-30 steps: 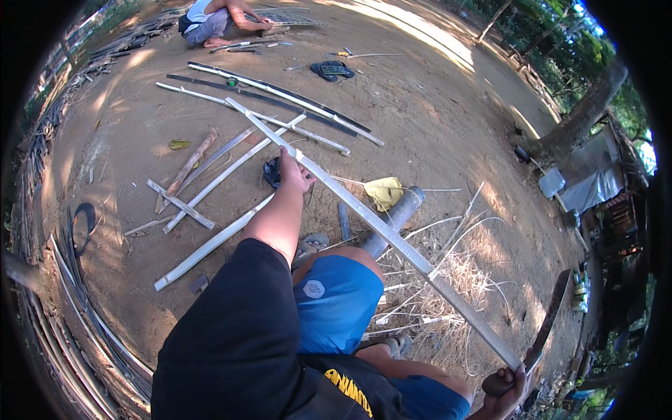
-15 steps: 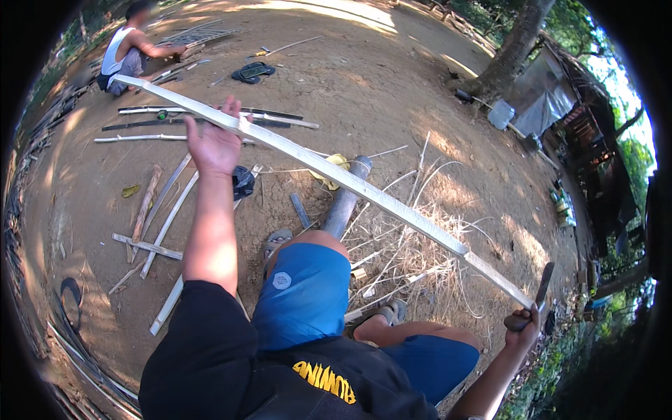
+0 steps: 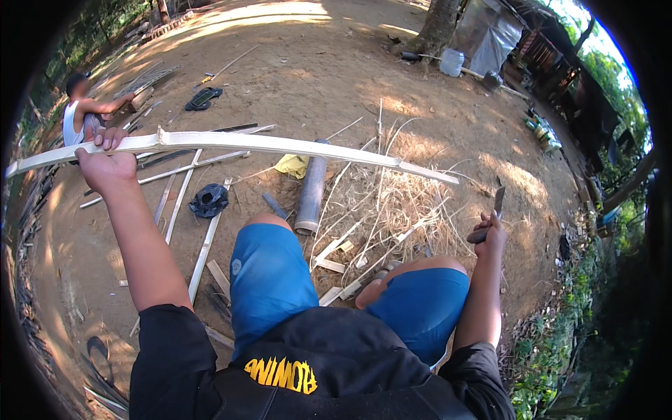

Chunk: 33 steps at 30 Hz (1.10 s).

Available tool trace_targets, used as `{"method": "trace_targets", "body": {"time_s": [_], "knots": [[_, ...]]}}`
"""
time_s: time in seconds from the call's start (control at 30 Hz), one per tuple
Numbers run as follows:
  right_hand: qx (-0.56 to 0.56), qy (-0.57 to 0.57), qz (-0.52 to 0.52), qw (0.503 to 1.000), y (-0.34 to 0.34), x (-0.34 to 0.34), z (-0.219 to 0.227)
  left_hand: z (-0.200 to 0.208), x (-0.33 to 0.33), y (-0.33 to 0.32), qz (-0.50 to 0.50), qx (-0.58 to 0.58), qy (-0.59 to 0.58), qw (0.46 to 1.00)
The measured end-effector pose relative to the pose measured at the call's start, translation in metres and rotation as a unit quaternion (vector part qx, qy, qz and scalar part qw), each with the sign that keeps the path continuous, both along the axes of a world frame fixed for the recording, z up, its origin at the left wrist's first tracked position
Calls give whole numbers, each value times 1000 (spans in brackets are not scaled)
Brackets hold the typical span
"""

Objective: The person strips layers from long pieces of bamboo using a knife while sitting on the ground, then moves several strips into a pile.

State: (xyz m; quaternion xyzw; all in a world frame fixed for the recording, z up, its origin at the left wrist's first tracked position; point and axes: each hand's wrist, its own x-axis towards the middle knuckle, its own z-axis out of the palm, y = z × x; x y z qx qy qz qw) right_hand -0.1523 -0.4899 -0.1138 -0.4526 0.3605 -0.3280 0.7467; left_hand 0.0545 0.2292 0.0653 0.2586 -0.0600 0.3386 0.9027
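A long, pale split-bamboo strip [image 3: 280, 145] stretches across in front of me, raised above the ground, with a node ridge beside my grip. My left hand [image 3: 108, 161] is closed round it near its left part, fingers over the top edge. The strip's right end hangs free, apart from my right hand. Off to the right, my right hand [image 3: 491, 234] grips a knife [image 3: 499, 201] by its dark handle, blade pointing up. Between them, a thick grey-brown tube [image 3: 312, 196] lies on the ground beyond my knees, partly behind the strip.
Bamboo shavings [image 3: 420, 203] heap before my right knee. A black plastic bag [image 3: 209, 201], a yellow scrap [image 3: 292, 166] and more pale strips [image 3: 208, 245] lie around. Black sandals [image 3: 203, 99] rest farther off. Another person [image 3: 77, 115] crouches at far left. A clear jug [image 3: 452, 63] stands by a tree.
The bamboo strip has shifted left, and its right end has come away from my right hand. My left hand, open under it before, now clasps it. My right hand keeps the knife.
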Motion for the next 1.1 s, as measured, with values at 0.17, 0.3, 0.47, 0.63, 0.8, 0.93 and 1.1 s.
{"method": "trace_targets", "body": {"time_s": [0.17, 0.3, 0.47, 0.63, 0.8, 0.93, 1.1], "knots": [[-62, -65, -14, 996, 48, -30, 39, -12, -43, -91, 18, 44, -11, 999], [-153, -167, 53, 973, 90, -38, 83, -29, -54, -147, 30, 76, -47, 995], [-173, -165, 145, 960, 125, -57, 98, -65, -56, -217, 34, 140, -96, 985], [-186, -60, 171, 966, 173, -71, 75, -57, -62, -234, 35, 199, -141, 969], [-181, -32, 188, 965, 188, -84, 49, -6, -84, -222, -23, 195, -147, 969], [-165, -21, 182, 969, 203, -81, 25, -18, -78, -219, -35, 227, -123, 965], [-120, 7, 233, 965, 235, -88, 6, -16, -60, -225, -66, 282, -153, 945]]}}
